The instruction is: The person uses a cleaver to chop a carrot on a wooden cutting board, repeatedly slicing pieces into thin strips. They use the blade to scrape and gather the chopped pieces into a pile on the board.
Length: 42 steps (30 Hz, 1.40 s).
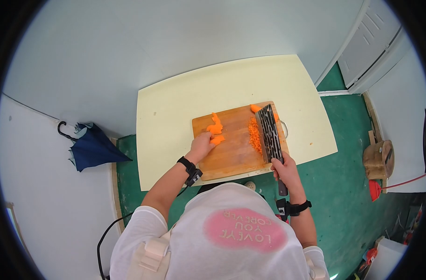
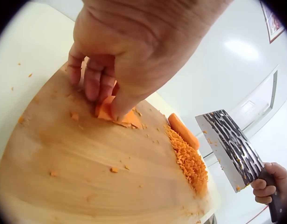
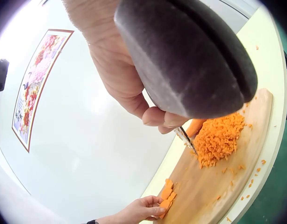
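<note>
My left hand [image 1: 203, 147] pinches thin carrot slices [image 2: 107, 110] between thumb and fingers, low over the left side of the wooden cutting board [image 1: 231, 161]. More carrot slices [image 1: 215, 125] lie just beyond that hand. In my right hand [image 1: 287, 172] is the dark handle of a cleaver [image 1: 271, 135], its broad patterned blade over the board's right side. A heap of finely chopped carrot [image 2: 188, 161] lies left of the blade. Behind the heap rests a larger carrot piece [image 2: 182, 131], partly hidden by the cleaver in the head view.
The board lies on a pale yellow table [image 1: 175, 107] against the wall, with a metal handle [image 1: 285, 129] at its right edge. Carrot crumbs dot the board and table. A blue umbrella [image 1: 97, 147] leans at left; a wooden stool-like block [image 1: 378, 159] stands at right.
</note>
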Each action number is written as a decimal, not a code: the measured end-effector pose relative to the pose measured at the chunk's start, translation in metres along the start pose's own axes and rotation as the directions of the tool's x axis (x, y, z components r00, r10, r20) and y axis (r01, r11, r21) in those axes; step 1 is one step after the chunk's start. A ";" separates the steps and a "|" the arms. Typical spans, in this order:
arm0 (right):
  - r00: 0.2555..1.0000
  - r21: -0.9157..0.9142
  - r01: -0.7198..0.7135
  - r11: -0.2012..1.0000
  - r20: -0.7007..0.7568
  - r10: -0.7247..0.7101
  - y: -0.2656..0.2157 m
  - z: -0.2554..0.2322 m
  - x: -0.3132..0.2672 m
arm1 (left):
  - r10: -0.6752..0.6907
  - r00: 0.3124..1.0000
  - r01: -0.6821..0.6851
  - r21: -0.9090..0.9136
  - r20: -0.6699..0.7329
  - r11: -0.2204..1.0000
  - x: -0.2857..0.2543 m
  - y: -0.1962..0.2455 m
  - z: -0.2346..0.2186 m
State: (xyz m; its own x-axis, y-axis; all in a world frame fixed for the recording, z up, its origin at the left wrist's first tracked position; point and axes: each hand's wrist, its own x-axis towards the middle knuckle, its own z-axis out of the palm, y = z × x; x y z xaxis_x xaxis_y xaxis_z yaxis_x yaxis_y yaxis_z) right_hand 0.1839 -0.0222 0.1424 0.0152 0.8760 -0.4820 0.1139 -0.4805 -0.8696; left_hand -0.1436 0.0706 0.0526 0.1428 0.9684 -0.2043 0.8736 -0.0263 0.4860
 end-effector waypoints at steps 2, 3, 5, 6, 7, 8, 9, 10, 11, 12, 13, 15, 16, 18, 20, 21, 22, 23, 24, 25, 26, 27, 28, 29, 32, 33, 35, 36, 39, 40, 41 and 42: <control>1.000 0.008 0.001 1.000 0.001 -0.001 0.000 0.000 -0.001 | 0.066 0.995 -0.064 0.035 -0.071 0.997 0.001 -0.003 0.004; 1.000 0.003 -0.002 1.000 0.001 0.002 -0.002 0.000 -0.003 | 0.134 0.981 -0.124 0.073 -0.139 0.990 0.000 -0.001 0.004; 1.000 0.001 -0.008 1.000 -0.002 0.008 -0.002 0.001 -0.005 | 0.103 0.989 -0.096 0.063 -0.106 0.993 0.000 0.004 0.002; 1.000 0.006 -0.008 1.000 -0.004 0.008 0.000 0.000 -0.005 | 0.071 0.995 -0.067 0.054 -0.075 0.996 0.001 0.007 0.002; 1.000 0.011 -0.007 1.000 -0.005 0.007 0.001 0.000 -0.006 | 0.075 0.995 -0.071 0.054 -0.071 0.996 0.000 0.008 0.003; 1.000 0.013 -0.010 1.000 -0.010 0.010 0.001 0.000 -0.007 | 0.062 0.995 -0.058 0.046 -0.076 0.997 -0.002 0.009 0.005; 1.000 0.012 -0.013 1.000 -0.015 0.013 0.002 0.000 -0.008 | 0.048 0.995 -0.045 0.039 -0.082 0.998 -0.004 0.009 0.006; 1.000 0.010 -0.016 1.000 -0.020 0.016 0.002 0.000 -0.009 | 0.051 0.996 -0.048 0.040 -0.079 0.998 -0.008 0.010 0.006; 1.000 0.012 -0.018 1.000 -0.022 0.019 0.003 -0.001 -0.009 | 0.064 0.995 -0.058 0.071 -0.083 0.996 -0.012 0.010 0.006; 0.999 0.018 -0.023 1.000 -0.027 0.023 0.004 -0.001 -0.009 | 0.077 0.993 -0.068 0.101 -0.086 0.993 -0.017 0.010 0.008; 0.999 0.023 -0.026 0.999 -0.031 0.027 0.005 -0.001 -0.010 | 0.077 0.993 -0.068 0.101 -0.084 0.993 -0.022 0.009 0.011; 0.999 0.022 -0.032 0.999 -0.028 0.033 0.006 -0.002 -0.011 | 0.213 0.964 -0.182 0.192 -0.161 0.964 -0.030 0.007 0.019; 0.999 0.021 -0.036 0.999 -0.023 0.036 0.006 -0.001 -0.011 | 0.213 0.964 -0.181 0.192 -0.160 0.965 -0.032 0.006 0.023; 0.999 0.011 -0.033 0.999 -0.021 0.033 0.008 0.000 -0.010 | 0.247 0.957 -0.233 0.109 -0.153 0.967 -0.034 0.013 0.029; 0.999 -0.003 -0.032 0.999 -0.018 0.032 0.009 0.000 -0.011 | 0.269 0.953 -0.250 0.139 -0.140 0.958 -0.036 0.025 0.031; 0.999 0.003 -0.031 1.000 -0.009 0.032 0.007 0.001 -0.012 | 0.294 0.947 -0.271 0.173 -0.128 0.947 -0.037 0.031 0.031; 1.000 0.008 -0.029 1.000 0.000 0.029 0.006 0.001 -0.012 | 0.290 0.948 -0.266 0.171 -0.130 0.949 -0.036 0.032 0.033; 1.000 0.005 -0.028 1.000 0.004 0.028 0.005 0.002 -0.012 | 0.405 0.902 -0.363 0.243 -0.152 0.900 -0.034 0.031 0.035; 1.000 0.006 -0.028 1.000 0.007 0.027 0.006 0.003 -0.011 | 0.516 0.841 -0.451 0.316 -0.164 0.835 -0.034 0.032 0.035; 1.000 0.006 -0.028 1.000 0.007 0.028 0.006 0.004 -0.012 | 0.516 0.841 -0.451 0.314 -0.165 0.835 -0.035 0.032 0.034; 1.000 0.004 -0.030 1.000 0.006 0.030 0.006 0.004 -0.012 | 0.532 0.838 -0.470 0.338 -0.120 0.815 -0.036 0.032 0.034; 1.000 0.006 -0.021 1.000 0.015 0.021 0.005 0.004 -0.012 | 0.547 0.834 -0.490 0.360 -0.073 0.794 -0.038 0.033 0.033; 1.000 0.009 -0.013 1.000 0.026 0.013 0.005 0.004 -0.013 | 0.546 0.835 -0.490 0.358 -0.072 0.795 -0.038 0.030 0.033; 0.999 0.008 -0.017 1.000 0.029 0.017 0.006 0.004 -0.013 | 0.592 0.805 -0.538 0.367 -0.043 0.759 -0.037 0.025 0.034; 0.999 -0.015 -0.017 1.000 0.030 0.018 0.005 0.004 -0.011 | 0.644 0.764 -0.610 0.374 0.041 0.699 -0.034 0.019 0.027; 0.999 -0.018 -0.016 1.000 0.037 0.016 0.005 0.003 -0.010 | 0.654 0.750 -0.637 0.370 0.097 0.676 -0.034 0.019 0.024; 0.999 -0.022 -0.014 1.000 0.047 0.015 0.006 0.003 -0.010 | 0.633 0.764 -0.633 0.334 0.125 0.698 -0.035 0.021 0.017; 0.999 -0.047 -0.005 0.999 0.054 0.008 0.008 0.002 -0.009 | 0.613 0.775 -0.627 0.300 0.153 0.719 -0.037 0.024 0.013; 0.998 -0.106 0.015 0.994 0.065 -0.008 0.007 0.003 -0.008 | 0.568 0.808 -0.589 0.238 0.157 0.772 -0.043 0.029 0.006; 0.997 -0.140 0.027 0.990 0.069 -0.017 0.006 0.003 -0.009 | 0.567 0.808 -0.589 0.237 0.158 0.773 -0.045 0.029 0.007; 0.997 -0.140 0.025 0.990 0.070 -0.015 0.005 0.004 -0.010 | 0.538 0.831 -0.556 0.231 0.140 0.799 -0.047 0.029 0.008; 0.997 -0.198 0.024 0.980 0.077 -0.009 0.003 0.005 -0.011 | 0.508 0.853 -0.522 0.225 0.121 0.823 -0.049 0.030 0.009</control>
State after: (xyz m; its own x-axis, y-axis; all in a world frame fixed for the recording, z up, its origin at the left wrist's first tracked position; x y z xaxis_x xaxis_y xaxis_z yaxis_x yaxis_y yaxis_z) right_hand 0.1794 -0.0331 0.1442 -0.0624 0.8744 -0.4812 0.3085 -0.4416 -0.8425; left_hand -0.1209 0.0199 0.0697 0.6215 0.7828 -0.0303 0.7492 -0.5826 0.3152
